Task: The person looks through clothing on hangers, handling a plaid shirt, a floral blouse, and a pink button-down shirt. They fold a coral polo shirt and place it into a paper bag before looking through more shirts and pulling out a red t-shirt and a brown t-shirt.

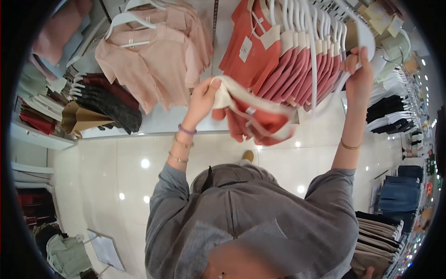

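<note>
My left hand [203,98] is closed on the cream collar of a coral-red polo shirt [274,122], which hangs crumpled and partly blurred in front of the rack. Raised at the right, my right hand [357,67] grips a white clothes hanger [365,39], smeared by motion. Between my hands and just behind them is a row of pink-red polo shirts [297,76] with cream collars on white hangers. The front coral polo shirt [251,60] carries a white price tag [245,49].
Pale pink cardigans [148,65] hang at the upper left. Below them are dark garments [109,102] and a brown paper-like piece [82,118]. Folded jeans [399,193] and trousers [378,235] line the right side. A sign board [107,249] stands at the lower left on the tiled floor [102,172].
</note>
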Motion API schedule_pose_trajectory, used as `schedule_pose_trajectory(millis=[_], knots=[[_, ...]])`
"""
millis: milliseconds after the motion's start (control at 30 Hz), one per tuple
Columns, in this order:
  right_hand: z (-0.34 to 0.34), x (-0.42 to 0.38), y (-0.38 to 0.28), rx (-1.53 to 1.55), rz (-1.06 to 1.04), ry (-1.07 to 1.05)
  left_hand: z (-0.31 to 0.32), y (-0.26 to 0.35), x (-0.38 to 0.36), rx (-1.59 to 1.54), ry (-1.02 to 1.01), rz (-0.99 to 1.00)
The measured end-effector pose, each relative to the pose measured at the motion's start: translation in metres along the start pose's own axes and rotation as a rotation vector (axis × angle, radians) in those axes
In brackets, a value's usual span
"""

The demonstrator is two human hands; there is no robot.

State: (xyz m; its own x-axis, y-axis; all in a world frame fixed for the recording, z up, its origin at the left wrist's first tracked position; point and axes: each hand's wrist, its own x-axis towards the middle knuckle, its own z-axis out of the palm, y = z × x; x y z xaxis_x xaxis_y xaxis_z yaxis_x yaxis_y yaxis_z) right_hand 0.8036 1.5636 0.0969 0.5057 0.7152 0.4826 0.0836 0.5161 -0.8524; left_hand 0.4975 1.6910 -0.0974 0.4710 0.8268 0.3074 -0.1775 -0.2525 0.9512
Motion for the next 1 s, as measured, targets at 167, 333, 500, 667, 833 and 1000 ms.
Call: schedule_pose_trajectory(millis=[167, 333, 500, 667, 833, 1000], knots=[[0.0, 0.01, 0.033, -0.278, 0.252, -0.08, 0.012, 0.023, -0.031, -0.192, 0.049, -0.077], [0.052, 0.063, 0.085, -0.476, 0.08, -0.147, 0.003, 0.048, -0.049, -0.126, 0.085, -0.085], [0.096, 0.186, 0.141, -0.559, -0.077, -0.172, -0.004, 0.072, -0.065, -0.106, 0.161, -0.135], [0.131, 0.218, 0.157, -0.894, 0.009, -0.276, -0.005, 0.079, -0.068, 0.007, 0.389, -0.006], [0.12, 0.202, 0.199, -0.917, -0.208, -0.267, -0.009, 0.086, -0.065, 0.038, 0.5, 0.023], [0.093, 0.153, 0.147, -1.167, -0.46, -0.438, -0.013, 0.11, -0.051, 0.121, 0.51, 0.107]])
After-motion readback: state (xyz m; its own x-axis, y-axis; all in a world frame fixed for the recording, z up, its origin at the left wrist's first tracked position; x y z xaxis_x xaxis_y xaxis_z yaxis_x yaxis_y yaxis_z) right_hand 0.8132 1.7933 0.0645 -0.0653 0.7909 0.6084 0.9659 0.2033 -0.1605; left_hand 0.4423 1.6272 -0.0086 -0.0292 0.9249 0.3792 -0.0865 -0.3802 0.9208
